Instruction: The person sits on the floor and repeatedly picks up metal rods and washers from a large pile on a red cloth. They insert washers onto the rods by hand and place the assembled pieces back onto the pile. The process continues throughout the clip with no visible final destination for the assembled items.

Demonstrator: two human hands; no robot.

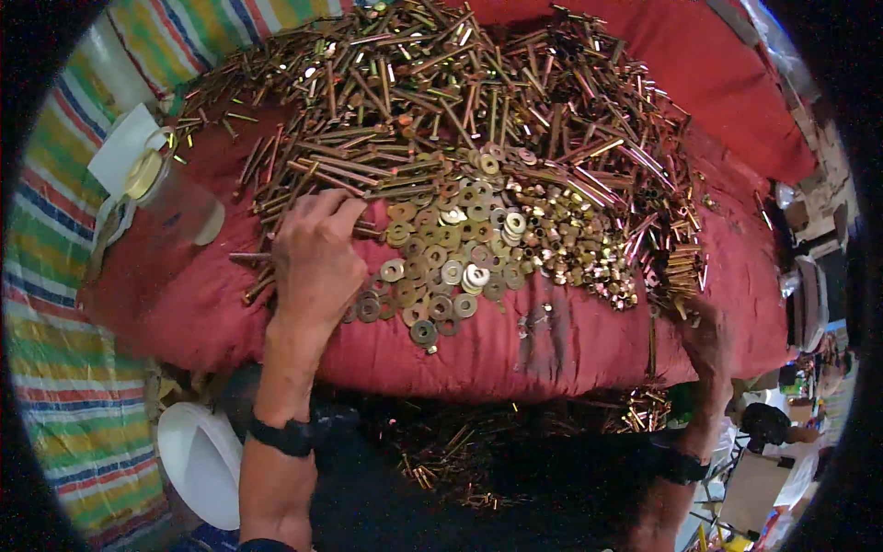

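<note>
A large heap of brassy long bolts covers the far side of a red padded cloth. In front of it lie a spread of flat washers and a pile of small nuts. My left hand is closed over bolts at the heap's left edge; shanks stick out on both sides of it, while the fingertips are hidden. On the right, my right hand is blurred, its fingers touching the lower end of a cluster of lined-up bolts. Its grip cannot be made out.
A clear plastic jar with a yellowish lid lies at the left. Below the cloth edge are more bolts on dark material and a white tub. Striped sheeting borders the left; a person shows at far right.
</note>
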